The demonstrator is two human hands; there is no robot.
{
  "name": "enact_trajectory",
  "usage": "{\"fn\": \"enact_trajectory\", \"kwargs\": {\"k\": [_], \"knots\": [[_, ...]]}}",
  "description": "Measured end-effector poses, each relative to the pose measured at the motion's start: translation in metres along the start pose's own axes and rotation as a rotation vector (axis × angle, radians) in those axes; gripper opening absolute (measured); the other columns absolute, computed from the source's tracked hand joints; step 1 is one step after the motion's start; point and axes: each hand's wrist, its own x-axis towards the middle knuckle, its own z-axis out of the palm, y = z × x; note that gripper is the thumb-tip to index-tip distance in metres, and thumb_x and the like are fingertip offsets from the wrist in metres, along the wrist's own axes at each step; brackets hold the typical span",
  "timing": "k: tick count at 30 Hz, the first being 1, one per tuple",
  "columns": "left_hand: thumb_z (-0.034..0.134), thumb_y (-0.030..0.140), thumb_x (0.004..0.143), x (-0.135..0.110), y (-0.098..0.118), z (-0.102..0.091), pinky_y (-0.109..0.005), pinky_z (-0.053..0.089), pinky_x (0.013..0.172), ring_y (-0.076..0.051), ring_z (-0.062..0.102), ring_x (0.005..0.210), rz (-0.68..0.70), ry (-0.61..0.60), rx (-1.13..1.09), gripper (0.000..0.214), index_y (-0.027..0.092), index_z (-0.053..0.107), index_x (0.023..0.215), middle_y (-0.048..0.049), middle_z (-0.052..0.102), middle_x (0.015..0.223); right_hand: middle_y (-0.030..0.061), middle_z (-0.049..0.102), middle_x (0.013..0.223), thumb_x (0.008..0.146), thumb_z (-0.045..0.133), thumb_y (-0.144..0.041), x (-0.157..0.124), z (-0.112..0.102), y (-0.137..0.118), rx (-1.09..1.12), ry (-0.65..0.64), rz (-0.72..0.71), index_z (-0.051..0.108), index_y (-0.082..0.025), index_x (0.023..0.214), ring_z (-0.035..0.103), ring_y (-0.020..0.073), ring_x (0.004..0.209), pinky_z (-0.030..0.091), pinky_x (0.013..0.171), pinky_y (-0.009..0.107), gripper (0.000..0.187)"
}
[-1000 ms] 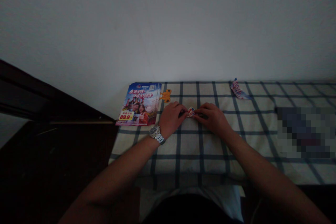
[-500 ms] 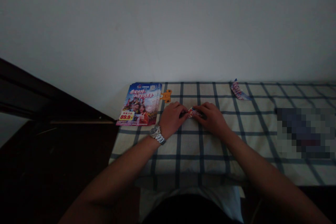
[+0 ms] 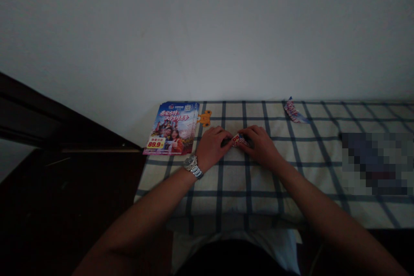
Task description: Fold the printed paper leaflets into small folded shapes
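Both my hands meet at the middle of a checked cloth surface [image 3: 246, 181]. My left hand [image 3: 211, 146], with a metal watch on its wrist, and my right hand [image 3: 260, 144] pinch a small folded piece of printed paper [image 3: 238, 140] between their fingertips, pressing it against the cloth. The paper is red, white and blue, and mostly hidden by my fingers.
A stack of colourful flyers [image 3: 173, 128] lies at the cloth's far left corner, with a small orange figure [image 3: 205, 117] beside it. Another folded paper piece [image 3: 293, 111] rests by the wall at the back. Dark wooden furniture [image 3: 48, 138] stands left; a blurred patch [image 3: 375, 161] is right.
The folded paper has turned slightly between my fingertips; my right fingers have shifted a little over it. Arms and everything else stay where they were.
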Motion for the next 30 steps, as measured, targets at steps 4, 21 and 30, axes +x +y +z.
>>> {"fn": "enact_trajectory", "kwargs": {"k": [4,21,30], "knots": [[0.064,0.036,0.097,-0.0011,0.0005,-0.0009,-0.037,0.048,0.089,-0.021,0.059,0.097,0.015,-0.005,-0.002,0.018,0.023,0.072,0.105,-0.0046,0.064,0.099,0.0111,0.067,0.112,0.093,0.069,-0.042,0.0001,-0.0014,-0.0019,0.04,-0.004,-0.002,0.062,-0.024,0.122,0.061,0.0315,0.105,0.05,0.092,0.047,0.034],[0.065,0.031,0.096,-0.0015,0.0023,-0.002,-0.038,0.048,0.09,-0.022,0.06,0.099,0.037,-0.034,-0.036,0.012,0.023,0.071,0.103,-0.0047,0.065,0.104,0.0097,0.068,0.11,0.094,0.068,-0.036,-0.0012,-0.0012,-0.0011,0.077,-0.01,-0.003,0.059,-0.024,0.12,0.062,0.0297,0.102,0.051,0.089,0.044,0.03],[0.066,0.028,0.095,-0.0021,0.0026,-0.0023,-0.039,0.048,0.093,-0.023,0.06,0.102,0.032,-0.032,-0.06,0.011,0.024,0.068,0.105,-0.0042,0.067,0.106,0.0096,0.067,0.109,0.092,0.071,-0.033,0.0008,-0.0058,-0.0052,0.143,0.009,-0.02,0.062,-0.024,0.113,0.062,0.0291,0.103,0.051,0.091,0.045,0.025]]}}
